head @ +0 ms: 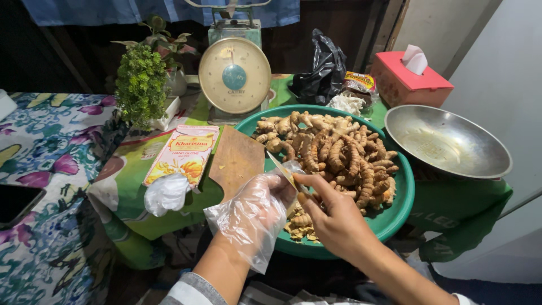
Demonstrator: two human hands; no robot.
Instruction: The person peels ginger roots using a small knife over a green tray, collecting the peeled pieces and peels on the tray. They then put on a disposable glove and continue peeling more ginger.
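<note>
My left hand [257, 212] wears a loose clear plastic glove and grips a small knife [280, 169], its blade pointing up and away. Bare, my right hand [333, 217] meets it over the near rim of a wide green basin [402, 199], fingers pinched around a piece of turmeric root that is mostly hidden. The basin holds a heap of whole turmeric roots [333, 149]. A small pile of yellow peelings and cut bits [299, 226] lies at its near side, under my hands.
A wooden cutting board [237, 158] leans on the basin's left rim. Nearby: a flat glove box [182, 153] with a loose glove [166, 194], a dial kitchen scale [234, 76], a potted plant [141, 85], a steel bowl [446, 141], a pink tissue box [409, 79], a black bag [322, 70].
</note>
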